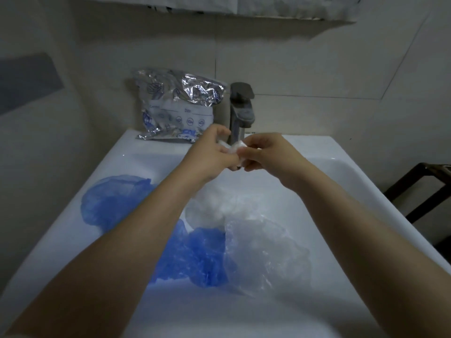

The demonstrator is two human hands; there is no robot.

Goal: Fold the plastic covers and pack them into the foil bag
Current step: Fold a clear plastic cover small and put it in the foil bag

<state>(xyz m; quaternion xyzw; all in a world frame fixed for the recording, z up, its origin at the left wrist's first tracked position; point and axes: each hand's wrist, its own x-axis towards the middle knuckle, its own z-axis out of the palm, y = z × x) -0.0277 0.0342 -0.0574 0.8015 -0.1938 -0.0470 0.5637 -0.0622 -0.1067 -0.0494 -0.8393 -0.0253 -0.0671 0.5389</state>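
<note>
Both my hands meet over the back of the white sink (73,230). My left hand (210,150) and my right hand (263,152) pinch a small folded clear plastic cover (235,147) between their fingertips. The crinkled foil bag (175,103) leans against the wall behind the sink, just left of the tap. In the basin lie loose covers: a blue one (114,201) at the left, another blue one (195,257) in the middle, and clear ones (263,250) toward the right, partly hidden by my forearms.
A grey metal tap (241,108) stands right behind my hands. A shelf edge (219,11) runs along the top of the tiled wall. A dark wooden frame (419,189) sits beyond the sink's right side.
</note>
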